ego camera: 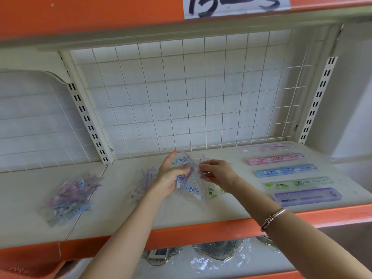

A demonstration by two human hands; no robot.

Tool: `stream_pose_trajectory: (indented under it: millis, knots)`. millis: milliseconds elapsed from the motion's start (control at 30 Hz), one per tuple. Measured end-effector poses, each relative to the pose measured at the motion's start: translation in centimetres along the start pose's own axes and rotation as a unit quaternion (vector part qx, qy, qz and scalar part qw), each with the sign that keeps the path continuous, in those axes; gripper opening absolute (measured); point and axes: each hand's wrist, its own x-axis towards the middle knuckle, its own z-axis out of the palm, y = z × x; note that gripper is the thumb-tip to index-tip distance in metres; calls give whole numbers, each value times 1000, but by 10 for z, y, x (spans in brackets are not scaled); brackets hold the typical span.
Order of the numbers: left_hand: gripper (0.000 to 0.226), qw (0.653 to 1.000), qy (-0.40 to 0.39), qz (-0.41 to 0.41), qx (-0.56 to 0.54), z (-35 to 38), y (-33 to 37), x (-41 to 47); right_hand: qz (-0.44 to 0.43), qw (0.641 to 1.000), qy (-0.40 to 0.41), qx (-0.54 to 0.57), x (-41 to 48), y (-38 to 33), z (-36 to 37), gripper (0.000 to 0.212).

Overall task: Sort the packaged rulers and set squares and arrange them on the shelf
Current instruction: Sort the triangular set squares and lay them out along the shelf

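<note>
On the white shelf (124, 216) I hold a bundle of clear packaged set squares (189, 178) upright at the middle. My left hand (171, 176) grips the bundle from the left, thumb across its front and forefinger raised. My right hand (217, 174) pinches the packets' right edge. A loose heap of packets (69, 198) lies at the left, and another small heap (144, 183) sits behind my left wrist. At the right, several packaged rulers lie in a column: pale pink (267, 148), pink (276, 159), blue (285, 170), green (298, 183), purple (307, 196).
A white wire grid (181, 93) backs the shelf between slotted uprights (320, 97). The shelf's orange front edge (201, 232) runs below my forearms. Glass dishes and plastic wrap (217, 254) sit on the level below. A handwritten label (235, 5) hangs above.
</note>
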Motion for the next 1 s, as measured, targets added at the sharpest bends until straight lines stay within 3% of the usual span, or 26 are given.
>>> stream_pose_trajectory:
  millis: [233,433,600,800,1000]
  knots:
    - [83,998,26,27,54,0,-2,-11,-8,999,3,-32,-4,5,6,34]
    - [82,998,28,23,43,-2,0,-13,-24,999,25,-21,-6,4,6,21]
    - [81,998,50,19,16,-10,0,-13,-42,994,96,-6,-1,0,-7,11]
    - [77,995,93,-9,-19,-27,4,-11,-40,985,155,-65,1,-5,-29,22]
    - [82,994,104,-22,5,-35,5,-8,-30,983,163,-82,4,-2,-26,26]
